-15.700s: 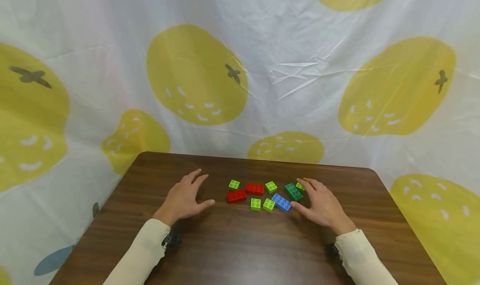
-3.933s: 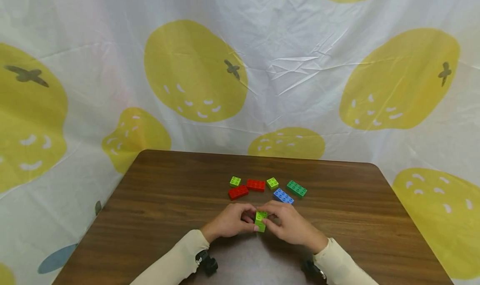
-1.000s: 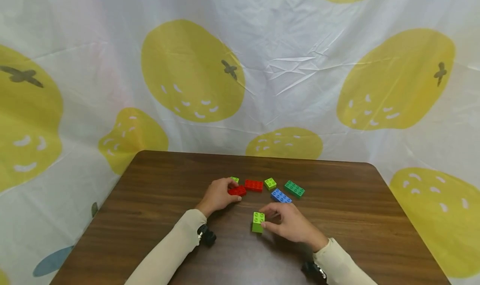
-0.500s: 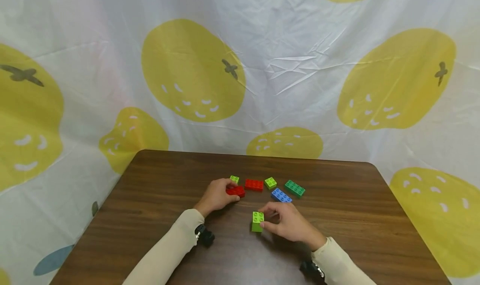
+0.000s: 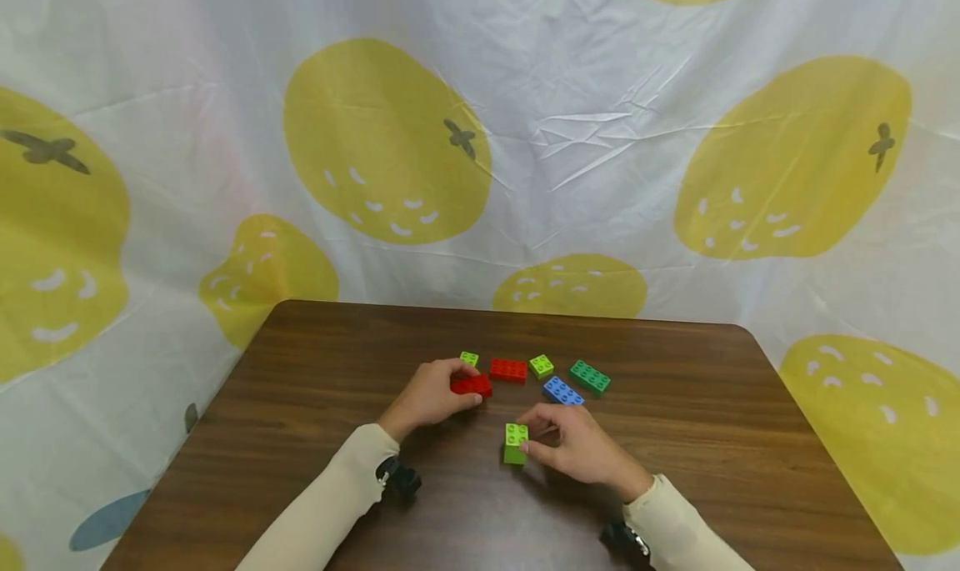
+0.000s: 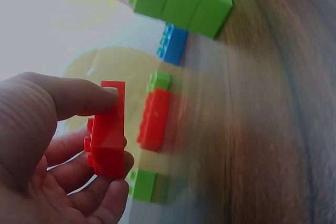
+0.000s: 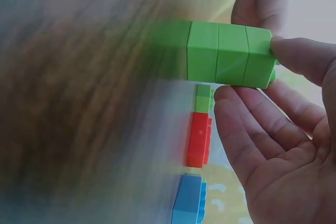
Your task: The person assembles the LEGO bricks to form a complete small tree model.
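My left hand (image 5: 426,398) grips a red brick (image 6: 109,129) with eight studs between thumb and fingers. In the left wrist view this brick appears raised off the wood. Upright on the table stands a stack of three lime-green bricks (image 7: 231,53). My right hand (image 5: 583,446) holds the stack near its top, the thumb (image 7: 299,59) on the uppermost brick and the fingers behind. Beyond the left fingers, a small lime-green brick (image 5: 469,358) is partly hidden.
Behind the stack lie another red brick (image 5: 508,370), a small lime-green brick (image 5: 541,367), a blue brick (image 5: 563,392) and a dark green brick (image 5: 589,377). The brown table (image 5: 697,421) ends at a lemon-patterned cloth (image 5: 585,179).
Three small green bricks, loose at first, now form the stack. My left hand left the stack for the red brick, which has since turned and shifted slightly. The right hand stays at the stack.
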Available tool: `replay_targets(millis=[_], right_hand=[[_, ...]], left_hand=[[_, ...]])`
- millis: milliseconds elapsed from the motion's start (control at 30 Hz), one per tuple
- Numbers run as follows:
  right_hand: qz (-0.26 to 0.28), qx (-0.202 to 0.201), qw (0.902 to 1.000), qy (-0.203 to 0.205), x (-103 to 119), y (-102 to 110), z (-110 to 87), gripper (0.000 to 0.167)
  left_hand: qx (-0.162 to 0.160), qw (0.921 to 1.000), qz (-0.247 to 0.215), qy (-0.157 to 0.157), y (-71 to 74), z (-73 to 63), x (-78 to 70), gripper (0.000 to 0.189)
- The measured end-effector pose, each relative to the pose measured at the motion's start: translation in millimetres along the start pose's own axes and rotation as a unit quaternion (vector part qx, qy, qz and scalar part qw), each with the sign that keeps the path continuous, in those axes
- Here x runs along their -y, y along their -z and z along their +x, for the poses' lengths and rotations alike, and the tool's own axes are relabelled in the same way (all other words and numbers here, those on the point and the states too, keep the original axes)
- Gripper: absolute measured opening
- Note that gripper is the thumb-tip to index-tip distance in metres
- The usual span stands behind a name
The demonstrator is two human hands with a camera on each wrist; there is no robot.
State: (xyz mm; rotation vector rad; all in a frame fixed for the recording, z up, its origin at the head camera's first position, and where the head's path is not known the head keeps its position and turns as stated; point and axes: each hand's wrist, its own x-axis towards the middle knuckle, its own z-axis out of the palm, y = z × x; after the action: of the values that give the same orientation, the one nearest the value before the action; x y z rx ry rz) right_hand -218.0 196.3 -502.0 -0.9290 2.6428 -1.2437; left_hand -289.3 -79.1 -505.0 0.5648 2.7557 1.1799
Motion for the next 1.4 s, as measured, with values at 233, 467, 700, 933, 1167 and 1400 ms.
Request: replay_targets(millis=[233,467,700,933,1167,1400], right_hand=[[0.003,0.001,1.0000,0.003,-2,0,0.4,0.020],[-0.003,0.009,0.9999,0.006,-5,1,0.4,0.020],[-0.002,0.016,0.9999,0.004,-4,2,1.6,0.019],[0.003,0.020,0.9998,0.002,-4,1,1.1,0.016],[-0.002,0.021,0.9998,0.004,-5,1,0.3,0.015],[0.003,0.027,0.9996,-0.001,-3,3,0.5,0.016]], left_hand=[[0.027,0.9992,-0.014,-0.025,1.5,-9.3,-14.4,0.037],[0.046,0.9973,-0.022,-0.053,0.0,-18.6,-24.5,0.034],[0.072,0.9940,-0.034,-0.074,-2.4,-26.8,-30.7,0.033],[0.090,0.9908,-0.055,-0.084,-5.2,-29.8,-32.7,0.030],[0.106,0.9891,-0.050,-0.090,-9.1,-29.2,-32.4,0.028],[0.116,0.9873,-0.053,-0.095,-12.4,-29.7,-31.9,0.029]])
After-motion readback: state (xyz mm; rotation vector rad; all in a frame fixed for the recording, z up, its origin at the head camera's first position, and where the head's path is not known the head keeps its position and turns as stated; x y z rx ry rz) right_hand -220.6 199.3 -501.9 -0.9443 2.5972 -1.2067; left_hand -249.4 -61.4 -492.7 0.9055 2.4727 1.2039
